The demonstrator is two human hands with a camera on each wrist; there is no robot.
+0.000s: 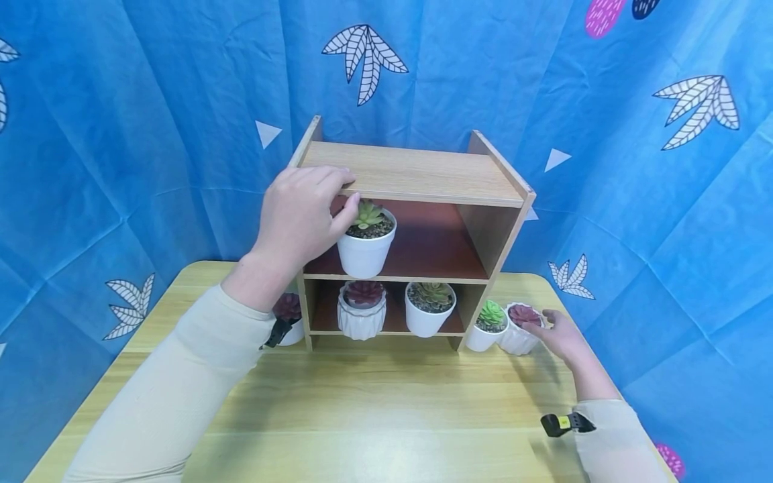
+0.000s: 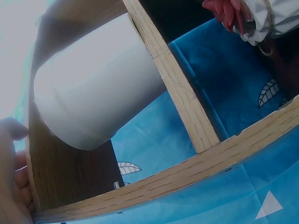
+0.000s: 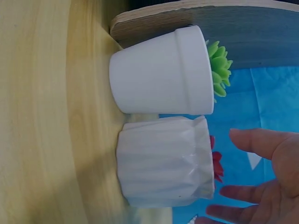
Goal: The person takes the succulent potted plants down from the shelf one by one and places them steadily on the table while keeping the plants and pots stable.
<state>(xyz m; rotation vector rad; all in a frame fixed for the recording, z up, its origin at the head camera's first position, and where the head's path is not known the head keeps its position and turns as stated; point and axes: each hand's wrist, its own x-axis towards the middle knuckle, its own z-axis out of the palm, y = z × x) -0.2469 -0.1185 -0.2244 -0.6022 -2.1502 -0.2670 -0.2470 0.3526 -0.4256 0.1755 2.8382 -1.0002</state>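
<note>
My left hand grips the front edge of the wooden shelf's top board, near its left end. Its fingers lie over the board, the thumb at the front edge. Just below is a smooth white pot with a green succulent, on the middle level. At the right, my right hand reaches over a ribbed white pot with a dark red succulent, its thumb and fingers spread apart around the rim. Beside that pot stands a smooth white pot with a bright green succulent.
On the lower level sit a ribbed pot with a red succulent and a smooth pot with a brownish-green one. Another potted red succulent stands left of the shelf, partly behind my left wrist. Blue curtain hangs behind the table.
</note>
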